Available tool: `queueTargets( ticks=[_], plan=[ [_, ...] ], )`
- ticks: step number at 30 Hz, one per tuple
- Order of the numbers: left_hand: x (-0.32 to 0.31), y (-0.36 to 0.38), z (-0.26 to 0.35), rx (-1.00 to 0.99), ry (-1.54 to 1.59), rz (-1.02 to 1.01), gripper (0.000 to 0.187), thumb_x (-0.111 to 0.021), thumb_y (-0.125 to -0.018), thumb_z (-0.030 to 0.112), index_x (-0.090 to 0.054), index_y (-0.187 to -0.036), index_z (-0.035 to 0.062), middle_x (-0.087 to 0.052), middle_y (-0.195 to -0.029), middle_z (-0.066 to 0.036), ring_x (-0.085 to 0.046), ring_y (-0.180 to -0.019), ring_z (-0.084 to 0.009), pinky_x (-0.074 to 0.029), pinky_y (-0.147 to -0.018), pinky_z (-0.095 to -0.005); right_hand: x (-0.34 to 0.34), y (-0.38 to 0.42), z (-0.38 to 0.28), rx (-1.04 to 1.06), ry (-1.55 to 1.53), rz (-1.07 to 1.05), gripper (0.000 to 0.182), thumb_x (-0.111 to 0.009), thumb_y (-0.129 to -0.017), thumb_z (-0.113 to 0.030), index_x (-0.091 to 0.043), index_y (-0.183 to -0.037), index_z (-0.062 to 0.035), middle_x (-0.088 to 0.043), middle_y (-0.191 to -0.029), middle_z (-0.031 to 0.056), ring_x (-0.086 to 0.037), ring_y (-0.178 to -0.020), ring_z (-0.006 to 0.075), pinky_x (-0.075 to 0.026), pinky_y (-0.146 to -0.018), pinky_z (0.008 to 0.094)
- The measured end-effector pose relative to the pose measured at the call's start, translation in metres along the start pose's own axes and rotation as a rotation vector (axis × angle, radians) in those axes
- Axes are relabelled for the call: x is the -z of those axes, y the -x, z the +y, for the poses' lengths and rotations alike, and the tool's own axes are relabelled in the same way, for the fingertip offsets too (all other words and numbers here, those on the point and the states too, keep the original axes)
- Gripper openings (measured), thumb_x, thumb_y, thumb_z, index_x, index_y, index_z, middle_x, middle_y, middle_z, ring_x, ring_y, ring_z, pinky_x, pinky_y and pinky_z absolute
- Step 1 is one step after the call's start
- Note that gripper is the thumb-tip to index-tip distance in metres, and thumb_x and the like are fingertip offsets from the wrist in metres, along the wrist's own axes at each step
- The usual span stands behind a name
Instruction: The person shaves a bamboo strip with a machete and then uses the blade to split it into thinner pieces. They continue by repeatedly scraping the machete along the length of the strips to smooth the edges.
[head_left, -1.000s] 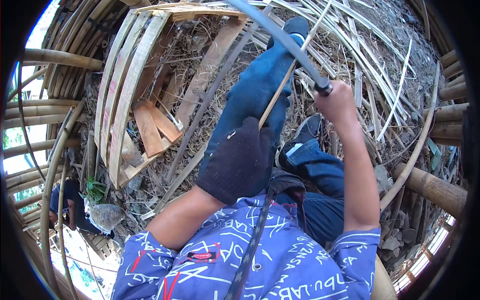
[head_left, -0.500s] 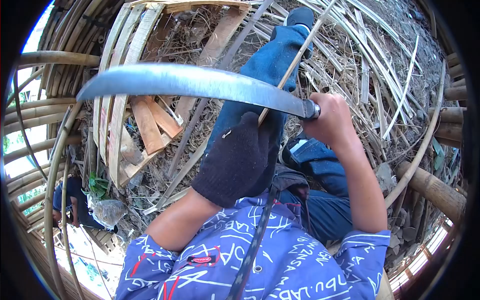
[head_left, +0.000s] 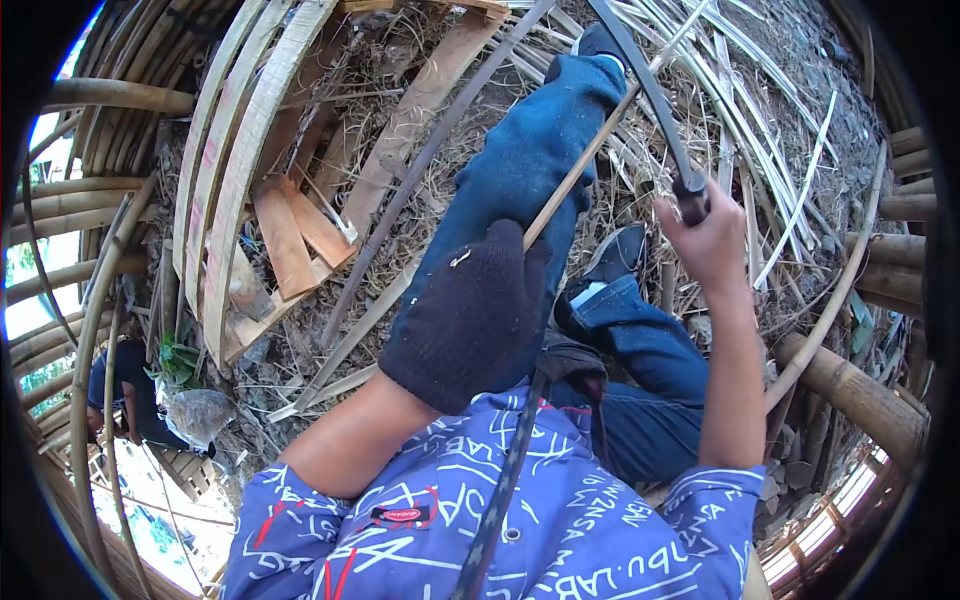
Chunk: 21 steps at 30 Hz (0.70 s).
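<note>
My left hand (head_left: 465, 320), in a dark knitted glove, is closed around the near end of a thin bamboo strip (head_left: 578, 170). The strip runs up and right from the glove, over my outstretched leg in blue jeans (head_left: 530, 135). My right hand (head_left: 712, 238) is bare and wrapped around the handle of a machete (head_left: 655, 105). Its long blade is seen nearly edge-on, pointing away from me up to the top of the view, and overlaps the strip's far part here. The end of the strip inside the glove is hidden.
Split bamboo strips (head_left: 735, 60) lie on the littered ground to the right. A frame of wooden slats (head_left: 255, 120) stands at left, with wood pieces (head_left: 285, 240) inside. Thick bamboo poles (head_left: 860, 395) edge the right side. Another person (head_left: 125, 390) bends down at the far left.
The machete has swung from pointing left across my leg to pointing away from me, as my right hand moved right and slightly nearer. My left hand keeps its grip on the strip.
</note>
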<state>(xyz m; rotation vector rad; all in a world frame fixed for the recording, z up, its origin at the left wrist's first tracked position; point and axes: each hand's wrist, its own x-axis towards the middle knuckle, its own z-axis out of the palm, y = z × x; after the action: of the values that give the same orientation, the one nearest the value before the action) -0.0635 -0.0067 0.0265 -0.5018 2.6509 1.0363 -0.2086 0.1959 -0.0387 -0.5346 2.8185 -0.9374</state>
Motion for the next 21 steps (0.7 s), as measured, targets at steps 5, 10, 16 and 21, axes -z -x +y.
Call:
queueTargets(
  ticks=[5,10,16,21],
  plan=[
    [-0.003,0.001,-0.01,-0.144,-0.15,-0.011,0.017,-0.05,-0.091,0.016,-0.053,-0.092,-0.0007,-0.055,-0.08,-0.024,-0.06,-0.069,-0.0402,-0.046,-0.056,-0.0488,-0.02,0.025,-0.021,-0.008,-0.162,-0.132,0.024,-0.073,-0.07,-0.023,-0.063,-0.081,-0.0041,-0.062,-0.064,0.0114,-0.063,-0.057,0.025,-0.048,-0.055,0.0368],
    [0.003,0.006,-0.003,-0.306,-0.226,0.087,0.014,-0.05,-0.088,0.012,-0.055,-0.092,-0.0003,-0.051,-0.085,-0.019,-0.059,-0.071,-0.0347,-0.046,-0.057,-0.0458,-0.033,0.015,-0.025,0.078,0.182,0.084,0.012,-0.067,-0.065,-0.014,-0.064,-0.071,-0.0042,-0.064,-0.07,0.0165,-0.062,-0.065,0.0364,-0.05,-0.06,0.0447],
    [0.001,0.0,-0.012,-0.412,-0.328,0.112,0.019,-0.052,-0.09,0.018,-0.055,-0.088,0.0,-0.056,-0.075,-0.026,-0.058,-0.069,-0.0421,-0.045,-0.058,-0.0494,-0.036,0.031,-0.02,0.239,0.024,0.137,0.016,-0.069,-0.065,-0.012,-0.058,-0.074,-0.0048,-0.061,-0.066,0.0157,-0.061,-0.06,0.0358,-0.049,-0.057,0.0434],
    [0.001,0.001,-0.006,-0.234,-0.057,0.095,0.02,-0.05,-0.091,0.018,-0.058,-0.097,0.0006,-0.059,-0.076,-0.028,-0.059,-0.074,-0.0441,-0.045,-0.061,-0.0496,-0.047,0.043,-0.02,0.272,0.008,0.147,0.019,-0.072,-0.063,-0.013,-0.055,-0.07,-0.0047,-0.059,-0.064,0.0154,-0.061,-0.06,0.0348,-0.048,-0.054,0.042]
  ],
)
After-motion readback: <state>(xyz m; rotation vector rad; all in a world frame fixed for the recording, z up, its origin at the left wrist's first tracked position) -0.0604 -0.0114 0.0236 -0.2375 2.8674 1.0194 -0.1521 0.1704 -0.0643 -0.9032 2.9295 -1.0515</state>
